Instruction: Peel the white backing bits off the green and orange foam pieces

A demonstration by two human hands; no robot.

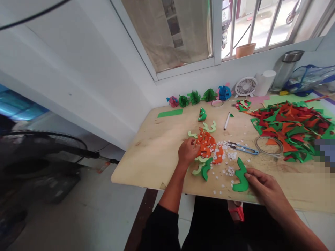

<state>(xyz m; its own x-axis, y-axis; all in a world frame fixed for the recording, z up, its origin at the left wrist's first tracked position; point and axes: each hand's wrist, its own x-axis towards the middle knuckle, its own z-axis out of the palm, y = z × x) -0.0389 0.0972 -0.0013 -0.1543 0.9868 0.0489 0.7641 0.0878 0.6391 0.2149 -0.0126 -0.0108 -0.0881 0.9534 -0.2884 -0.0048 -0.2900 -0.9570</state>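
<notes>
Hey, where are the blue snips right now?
In the head view, right of centre: the blue snips lie on the table, left of the round ring and beyond the green piece in the right hand.

I can see a bright green wavy piece (241,178), thin, with curvy edges like a snake. It is low in the frame, right of the middle, with a pointy top and a wide, straight bottom. I can't tell if it lies flat. Near the middle of the frame, lots of orange wavy pieces (207,141) sit in a messy heap, some on top of others.
</notes>
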